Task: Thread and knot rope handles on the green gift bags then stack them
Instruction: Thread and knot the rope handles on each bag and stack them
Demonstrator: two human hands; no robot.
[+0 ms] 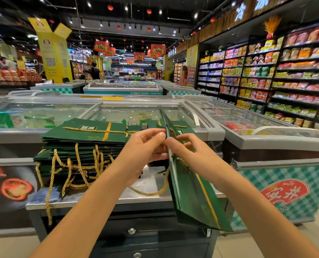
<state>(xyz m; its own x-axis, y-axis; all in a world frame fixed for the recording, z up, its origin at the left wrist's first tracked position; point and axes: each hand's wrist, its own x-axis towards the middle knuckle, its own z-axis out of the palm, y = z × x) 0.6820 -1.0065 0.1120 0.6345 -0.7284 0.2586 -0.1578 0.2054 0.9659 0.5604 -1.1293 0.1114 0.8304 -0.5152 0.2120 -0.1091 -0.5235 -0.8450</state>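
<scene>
I see green gift bag [192, 192] held edge-on over metal table [99, 201] front edge, centre-right. Left hand [145, 146] and right hand [189, 153] both pinch its top edge. Gold rope [155, 193] loops below. Bag stack [84, 144] just left, handles dangling. Forearms hide stack's right end. Glass-lid freezers [43, 112] behind; stocked shelves [285, 81] right.

We read 安井 in the red oval logo [285, 191] on the chequered freezer panel [257, 175] and 冷冻 on the overhead sign [241, 13]; the label on the green gift bag [192, 192] is blurred.
</scene>
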